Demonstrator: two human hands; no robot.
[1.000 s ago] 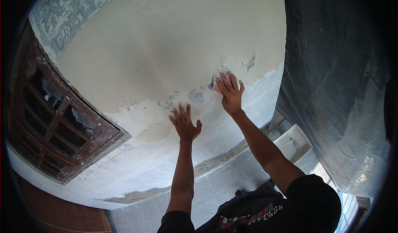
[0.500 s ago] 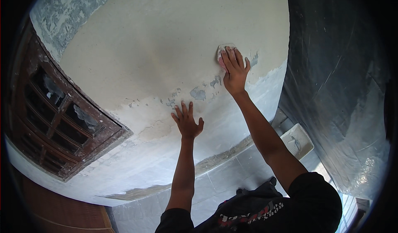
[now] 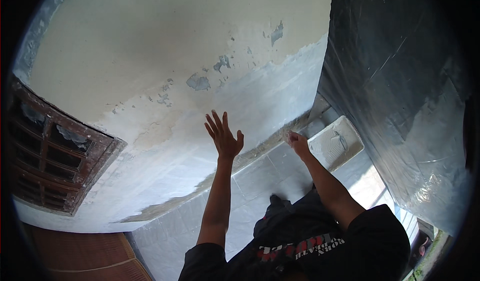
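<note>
My left hand point(image 3: 225, 138) is open with fingers spread, against or just in front of the pale, peeling wall point(image 3: 150, 41); contact is unclear. Below the grey flaked patches point(image 3: 198, 82), my right hand point(image 3: 300, 146) is closed on a small pale pinkish pad point(image 3: 290, 137), mostly hidden by the fingers and down beside the wall's foot. Just right of that hand, a white plastic tray point(image 3: 352, 133) with a ridged floor and a grey smear lies on the grey floor tiles point(image 3: 247, 191).
A brown wooden window point(image 3: 75, 176) with dark panes is set in the wall at left. A dark plastic sheet point(image 3: 395, 66) hangs along the right. A reddish-brown mat or panel point(image 3: 85, 251) is at lower left.
My right hand has come down from high on the wall, pad in it, toward the tray. My left hand stays spread, slightly higher in frame. The view has shifted, moving wall and window up-left.
</note>
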